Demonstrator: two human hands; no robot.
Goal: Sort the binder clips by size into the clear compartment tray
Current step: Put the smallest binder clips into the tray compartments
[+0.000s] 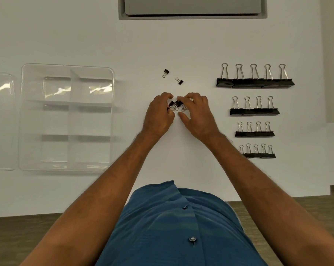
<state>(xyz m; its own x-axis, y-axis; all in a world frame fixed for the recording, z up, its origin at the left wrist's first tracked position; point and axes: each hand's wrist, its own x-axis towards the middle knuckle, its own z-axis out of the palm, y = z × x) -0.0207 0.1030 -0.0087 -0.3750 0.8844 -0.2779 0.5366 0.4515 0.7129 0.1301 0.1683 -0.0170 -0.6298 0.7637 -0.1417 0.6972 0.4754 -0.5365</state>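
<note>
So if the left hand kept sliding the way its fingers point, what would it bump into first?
The left hand points up and a little right, so it would probably meet the small clips bunched at its fingertips first. The right hand sits just beyond them. Exact contact is hard to judge.

no readable text, no labels, no brand marks, no numbers on anything in view

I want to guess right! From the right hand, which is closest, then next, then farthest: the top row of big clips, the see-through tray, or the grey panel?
1. Top row of big clips, to the right hand's right.
2. Clear tray, far left.
3. Grey panel, top edge.
</note>
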